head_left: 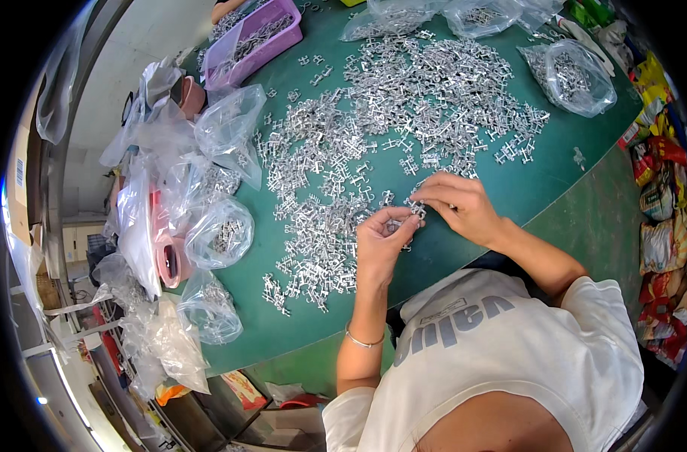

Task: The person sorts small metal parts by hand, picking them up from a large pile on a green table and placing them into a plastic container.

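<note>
Both my hands meet over the near side of a green table (275, 331), fingers pinched close together. Between them is a small silvery metal part (416, 211), partly covered by the fingertips. My left hand (383, 239) is curled, thumb and forefinger closed on the part. From the right, my right hand (458, 203) reaches in with thumb and fingertips pressed together at the same part. Just beyond and left of the hands lies a broad heap of similar small metal parts (321, 241). The exact shape of the held part is too small to make out.
A purple basket (289, 34) with metal parts stands at the far left. Clear plastic bags of parts line the left edge, among them one bag (221, 233), and another bag (580, 79) sits far right. Colourful packages (659, 196) are piled beyond the right edge.
</note>
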Available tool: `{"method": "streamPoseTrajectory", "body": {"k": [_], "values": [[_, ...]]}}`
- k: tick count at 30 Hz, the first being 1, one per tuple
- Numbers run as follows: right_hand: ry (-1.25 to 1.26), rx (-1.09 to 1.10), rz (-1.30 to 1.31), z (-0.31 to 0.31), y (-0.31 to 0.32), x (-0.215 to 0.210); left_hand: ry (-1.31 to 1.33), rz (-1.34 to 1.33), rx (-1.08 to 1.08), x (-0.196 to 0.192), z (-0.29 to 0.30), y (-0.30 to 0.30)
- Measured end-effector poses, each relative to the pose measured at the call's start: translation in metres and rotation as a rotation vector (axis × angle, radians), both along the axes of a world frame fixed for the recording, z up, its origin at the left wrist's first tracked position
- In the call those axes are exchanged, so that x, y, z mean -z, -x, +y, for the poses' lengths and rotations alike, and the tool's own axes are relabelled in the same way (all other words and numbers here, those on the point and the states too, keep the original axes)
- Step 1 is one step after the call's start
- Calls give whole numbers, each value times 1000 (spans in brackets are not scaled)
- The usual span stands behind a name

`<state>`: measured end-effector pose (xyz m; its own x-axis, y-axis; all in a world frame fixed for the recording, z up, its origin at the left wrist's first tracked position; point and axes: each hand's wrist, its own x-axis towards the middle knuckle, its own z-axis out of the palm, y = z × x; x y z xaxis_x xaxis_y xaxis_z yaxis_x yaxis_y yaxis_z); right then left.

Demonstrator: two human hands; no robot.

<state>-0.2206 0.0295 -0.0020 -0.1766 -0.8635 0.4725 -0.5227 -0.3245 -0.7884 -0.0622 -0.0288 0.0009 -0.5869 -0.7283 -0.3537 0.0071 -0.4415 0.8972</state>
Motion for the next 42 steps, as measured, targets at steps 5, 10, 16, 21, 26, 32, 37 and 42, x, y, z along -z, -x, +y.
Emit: {"method": "streamPoseTrajectory", "body": {"k": [5,10,16,21,26,32,37,42], "values": [[-23,-46,235,7,2,-16,-198,123,181,1,-13,-8],[-64,-195,160,6,11,-20,-130,64,285,4,-12,-13],[-191,-150,105,10,10,-32,-315,233,161,8,-10,-12],[-214,-110,167,10,8,-27,-231,194,54,2,0,-3],[-260,-59,173,10,7,-26,659,-116,-5,7,10,0],[-222,-49,189,8,8,-29,131,117,-157,11,19,2],[-268,-114,267,12,7,-32,280,106,-195,14,22,3],[-149,-23,222,14,0,-25,242,156,-257,17,25,6]]}}
